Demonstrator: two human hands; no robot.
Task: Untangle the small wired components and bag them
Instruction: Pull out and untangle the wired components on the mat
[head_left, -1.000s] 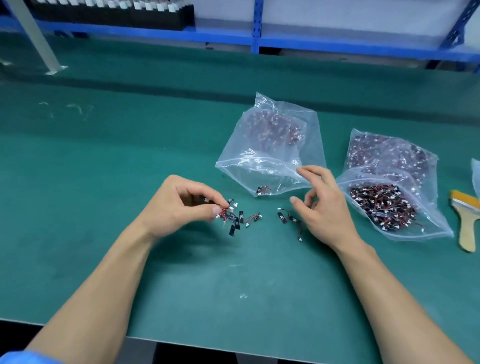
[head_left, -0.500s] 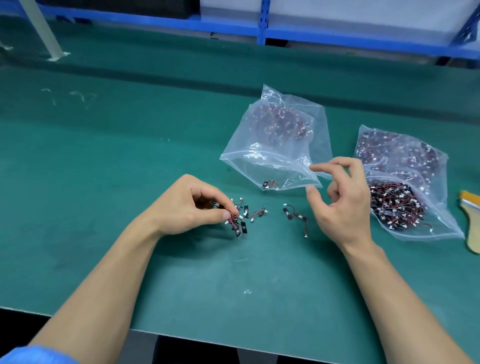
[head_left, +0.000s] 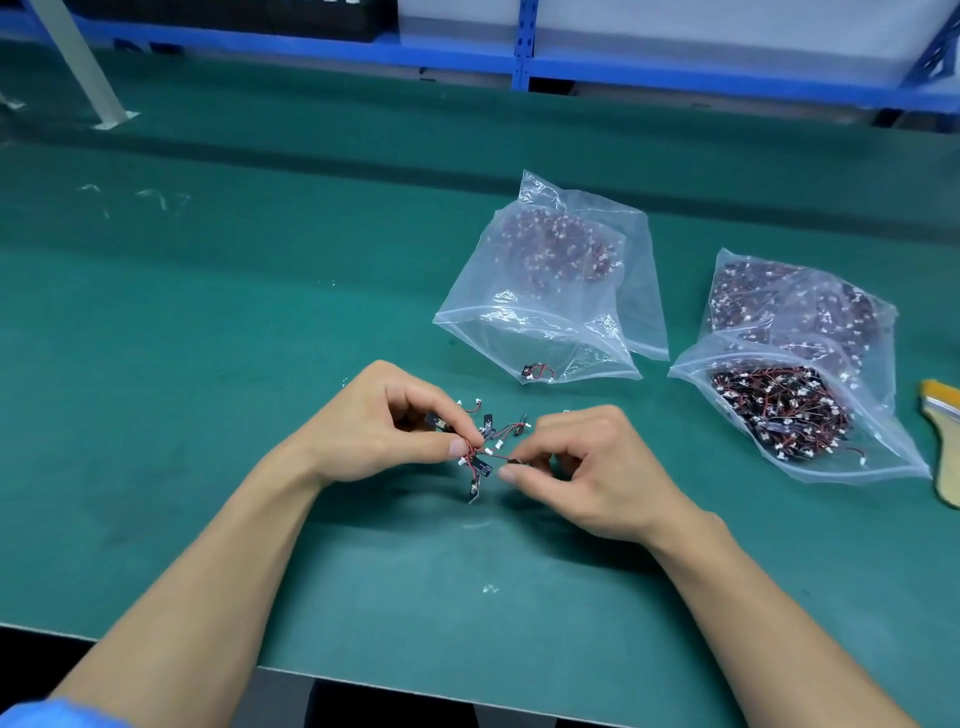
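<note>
Two hands meet low over the green desk (head_left: 208, 338) in the head view. The left hand (head_left: 379, 421) has its grip narrowed to a thumb-and-finger pinch on the tangle of small wired components (head_left: 480, 452), and the right hand (head_left: 592, 467), at 3 o'clock from that tangle, pinches one red-wired piece at its edge. At 1 o'clock from the tangle lies a clear bag (head_left: 550, 291) with one loose component (head_left: 537, 371) just inside its near edge; at 2 o'clock a fuller bag (head_left: 800, 374) lies open, with a brush (head_left: 943, 441) just beyond it.
</note>
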